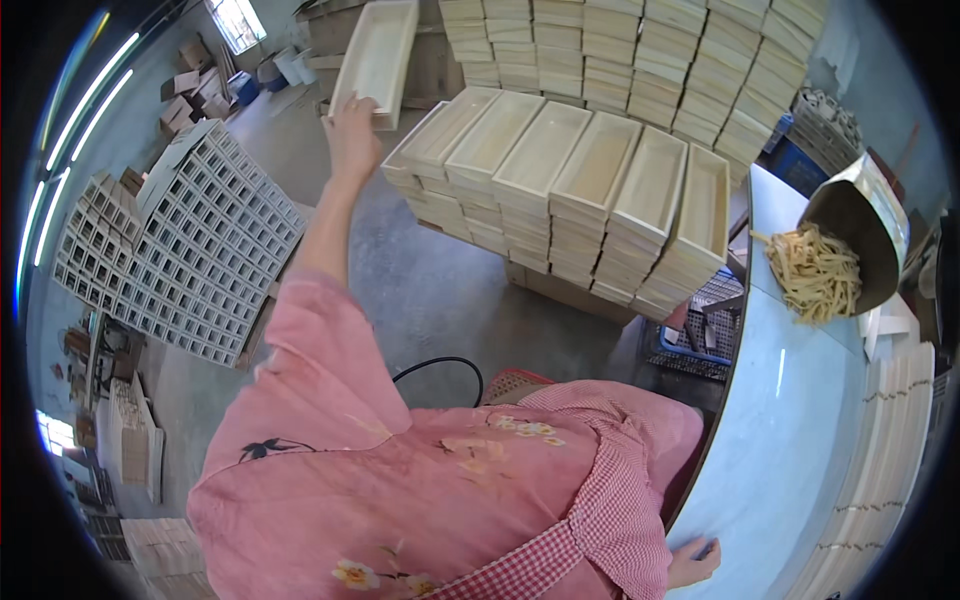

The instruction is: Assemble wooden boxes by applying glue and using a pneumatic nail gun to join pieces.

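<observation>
My left hand [354, 135] reaches far forward and grips the near end of a shallow rectangular wooden tray [378, 55], which is tilted lengthwise away from me. Just right of that hand stand several stacks of like pale wooden trays [540, 145], packed side by side with their hollow sides up. The rightmost top tray [703, 205] sits a little askew. My right hand [693, 563] is low at the near edge of a light-blue tabletop [790, 440]. Its fingers are curled in, and whatever they may hold is hidden.
A heap of thin wooden strips [815, 275] spills from a container [865, 230] on the tabletop. Long wooden pieces [880, 450] line its right side. Behind the trays rises a taller wall of stacks [610, 50]. Grid-like stacked frames [215, 245] stand left; a blue crate [700, 335] is under the trays.
</observation>
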Demonstrator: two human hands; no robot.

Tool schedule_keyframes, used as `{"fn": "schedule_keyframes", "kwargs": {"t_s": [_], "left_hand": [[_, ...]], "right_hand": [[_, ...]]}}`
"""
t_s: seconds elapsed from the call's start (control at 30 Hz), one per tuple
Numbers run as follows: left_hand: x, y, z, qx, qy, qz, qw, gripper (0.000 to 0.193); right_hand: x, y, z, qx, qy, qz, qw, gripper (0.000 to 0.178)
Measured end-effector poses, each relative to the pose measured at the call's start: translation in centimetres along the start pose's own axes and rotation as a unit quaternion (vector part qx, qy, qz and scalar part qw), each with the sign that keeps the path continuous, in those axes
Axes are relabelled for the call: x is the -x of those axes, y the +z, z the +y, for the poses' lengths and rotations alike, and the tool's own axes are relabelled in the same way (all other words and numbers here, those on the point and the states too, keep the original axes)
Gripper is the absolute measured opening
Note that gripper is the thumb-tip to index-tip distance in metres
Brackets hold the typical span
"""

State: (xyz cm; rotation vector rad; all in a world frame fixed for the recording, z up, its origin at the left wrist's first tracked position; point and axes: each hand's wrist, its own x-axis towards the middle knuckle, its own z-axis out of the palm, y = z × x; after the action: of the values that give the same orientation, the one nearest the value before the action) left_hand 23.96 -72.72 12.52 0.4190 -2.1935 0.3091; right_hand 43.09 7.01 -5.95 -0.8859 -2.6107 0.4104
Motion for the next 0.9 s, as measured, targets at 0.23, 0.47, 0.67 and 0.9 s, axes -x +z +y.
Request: {"fn": "schedule_keyframes", "kwargs": {"t_s": [0.23,0.47,0.67,0.9], "left_hand": [[4.6,7.4,-11.4,0.028,-0.131,-0.134,0.982,0.028],[5.6,10.8,-9.8,0.099,-0.057,-0.167,0.979,0.019],[6.8,13.3,-9.4,0.233,-0.007,-0.189,0.954,0.019],[8.0,14.8,-10.5,0.221,-0.004,-0.215,0.951,0.045]], "right_hand": [[-0.7,2.6,0.2,-0.048,-0.11,0.178,0.977,0.03],[-2.7,4.6,5.0,0.019,-0.177,0.191,0.965,0.028],[-2.7,5.1,6.6,0.052,-0.105,0.141,0.983,0.03],[-0.1,1.4,-0.4,0.058,-0.094,0.073,0.991,0.032]]}}
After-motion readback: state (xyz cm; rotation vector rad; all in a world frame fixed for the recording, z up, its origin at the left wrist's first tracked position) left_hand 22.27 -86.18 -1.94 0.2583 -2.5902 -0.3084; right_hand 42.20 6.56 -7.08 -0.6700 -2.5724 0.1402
